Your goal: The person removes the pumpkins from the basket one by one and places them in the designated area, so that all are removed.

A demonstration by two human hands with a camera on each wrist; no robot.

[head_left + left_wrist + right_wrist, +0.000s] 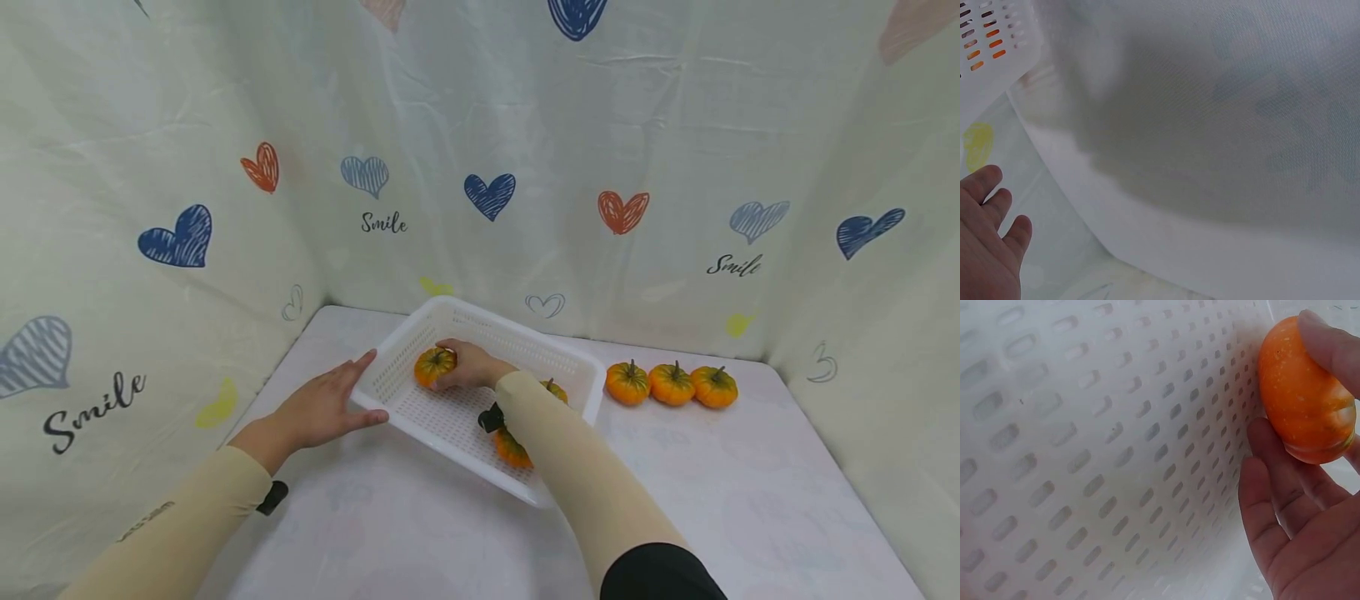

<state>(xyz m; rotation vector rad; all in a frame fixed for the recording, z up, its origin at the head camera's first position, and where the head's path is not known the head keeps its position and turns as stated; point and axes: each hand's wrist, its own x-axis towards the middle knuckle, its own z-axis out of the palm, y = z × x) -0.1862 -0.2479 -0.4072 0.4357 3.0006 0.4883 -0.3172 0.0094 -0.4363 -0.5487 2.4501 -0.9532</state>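
Inside a white perforated plastic basket, my right hand grips a small orange-and-green pumpkin near the left end. The right wrist view shows the thumb on one side of that pumpkin and fingers on the other, close to the basket floor. My left hand rests at the basket's left end, thumb and fingers spread along the rim. In the left wrist view, fingers of the left hand are extended. Two more pumpkins, one at the front and one behind, are partly hidden by my right forearm.
Three small pumpkins stand in a row right of the basket: a left one, a middle one and a right one. The white-covered table meets a curtain printed with hearts at the back and sides.
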